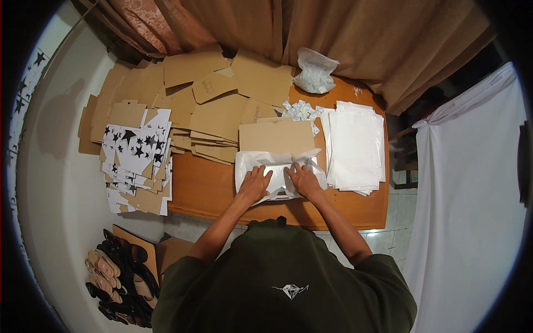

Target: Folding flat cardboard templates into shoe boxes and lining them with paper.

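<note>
An open cardboard box stands before me at the front of the table, its brown lid [276,136] raised at the far side. White tissue paper [242,165] lines the box and spreads over its edges. Inside the box, my left hand [255,183] rests on the paper at the left, fingers apart and bent downward. Opposite it, my right hand [302,181] presses on the paper at the right, its fingers also spread. Neither hand grips anything that I can see. What lies under the paper is hidden.
Flat cardboard pieces [214,119] cover the table's back left; star-printed sheets [139,147] are piled at the left. White paper sheets [356,147] lie stacked at right. Small white packets [302,110] and a plastic bag [315,72] sit behind. Shoes [122,277] stand lower left.
</note>
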The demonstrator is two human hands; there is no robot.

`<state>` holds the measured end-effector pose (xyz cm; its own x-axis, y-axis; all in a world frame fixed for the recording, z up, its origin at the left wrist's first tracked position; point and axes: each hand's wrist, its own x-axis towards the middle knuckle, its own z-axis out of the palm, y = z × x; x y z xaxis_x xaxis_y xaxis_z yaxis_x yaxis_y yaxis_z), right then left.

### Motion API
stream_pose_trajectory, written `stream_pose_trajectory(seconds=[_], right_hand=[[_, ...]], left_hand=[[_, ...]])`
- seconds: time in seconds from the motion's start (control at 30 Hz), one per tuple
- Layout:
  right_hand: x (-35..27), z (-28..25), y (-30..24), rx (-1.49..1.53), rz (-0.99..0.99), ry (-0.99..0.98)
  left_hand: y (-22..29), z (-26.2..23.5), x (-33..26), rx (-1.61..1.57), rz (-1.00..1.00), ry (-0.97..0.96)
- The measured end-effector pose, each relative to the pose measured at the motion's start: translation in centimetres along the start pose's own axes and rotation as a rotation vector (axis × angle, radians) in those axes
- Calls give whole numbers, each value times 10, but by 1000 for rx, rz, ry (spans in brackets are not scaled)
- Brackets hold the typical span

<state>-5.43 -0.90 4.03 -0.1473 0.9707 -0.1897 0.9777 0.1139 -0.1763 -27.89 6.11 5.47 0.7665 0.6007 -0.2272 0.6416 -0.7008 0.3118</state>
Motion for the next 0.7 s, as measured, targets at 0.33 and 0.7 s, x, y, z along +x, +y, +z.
stream_pose_trajectory(seconds=[0.33, 0.7], right_hand=[[24, 14, 7, 25, 7, -218], [22, 33, 7, -209, -31, -215]], left_hand=[[-8, 13, 26, 65, -9, -171], [-16, 50, 42, -45, -93, -322]])
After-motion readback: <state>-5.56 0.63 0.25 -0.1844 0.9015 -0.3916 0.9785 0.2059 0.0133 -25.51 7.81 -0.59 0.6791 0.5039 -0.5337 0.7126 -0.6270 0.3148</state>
